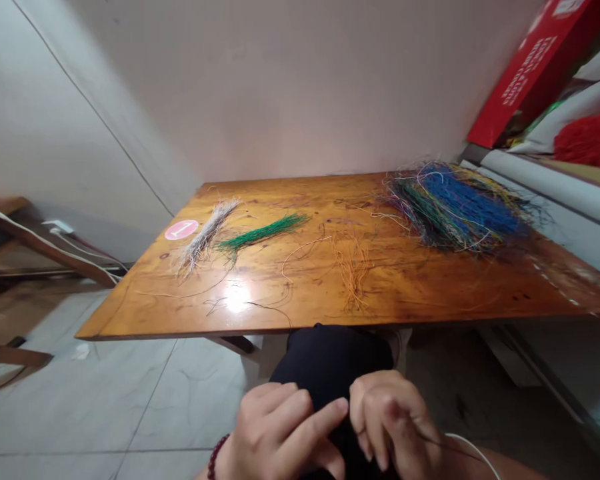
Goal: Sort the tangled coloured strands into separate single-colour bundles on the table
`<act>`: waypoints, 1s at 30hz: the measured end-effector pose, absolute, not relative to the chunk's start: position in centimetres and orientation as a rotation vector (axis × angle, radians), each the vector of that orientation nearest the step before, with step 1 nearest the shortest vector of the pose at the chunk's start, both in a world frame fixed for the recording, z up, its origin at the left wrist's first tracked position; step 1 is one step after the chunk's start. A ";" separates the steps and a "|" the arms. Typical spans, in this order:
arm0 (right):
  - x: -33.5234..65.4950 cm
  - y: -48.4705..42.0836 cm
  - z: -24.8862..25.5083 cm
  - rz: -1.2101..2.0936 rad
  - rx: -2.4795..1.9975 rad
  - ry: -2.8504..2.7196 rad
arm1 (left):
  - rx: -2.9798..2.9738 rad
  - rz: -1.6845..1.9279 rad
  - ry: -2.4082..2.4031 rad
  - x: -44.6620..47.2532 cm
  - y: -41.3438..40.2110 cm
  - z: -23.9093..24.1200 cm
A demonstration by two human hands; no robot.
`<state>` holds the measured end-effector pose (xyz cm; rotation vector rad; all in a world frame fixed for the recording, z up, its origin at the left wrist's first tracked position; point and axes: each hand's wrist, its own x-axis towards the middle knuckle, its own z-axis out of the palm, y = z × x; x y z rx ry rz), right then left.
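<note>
Resting low over the lap, the 2 hands touch: left hand curled, right hand pinching a thin white wire. Wire piles lie on the tabletop beyond.

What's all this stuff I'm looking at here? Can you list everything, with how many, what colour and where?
table: one, glossy orange-brown wood, centre
white strands: one bundle, table's left part
green strands: one bundle, beside the white one
orange strands: loose scatter, table's middle
mixed strands: one big heap, blue, green, yellow, table's right end
sticker: one, pink, round, left of the white bundle
box: one, red, leaning at upper right
red fluffy mass: one, on the shelf at right
bracelet: one, dark red beads, left wrist
left hand: fingers curled, below the table edge, touching the right
right hand: pinching a thin strand
</note>
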<state>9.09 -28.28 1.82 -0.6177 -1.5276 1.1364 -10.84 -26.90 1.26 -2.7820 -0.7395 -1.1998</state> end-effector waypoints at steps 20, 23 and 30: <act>10.5 -18.8 -2.4 1.021 -1.283 -1.523 | -2.104 -1.379 -2.085 -24.7 -20.0 -3.2; 9.6 -17.2 -1.8 0.833 -1.309 -1.857 | -2.081 -1.292 -2.152 -26.2 -18.7 -3.7; 7.9 -14.4 -0.1 0.530 -1.580 -2.409 | -2.128 -0.943 -2.111 -27.9 -16.4 -5.4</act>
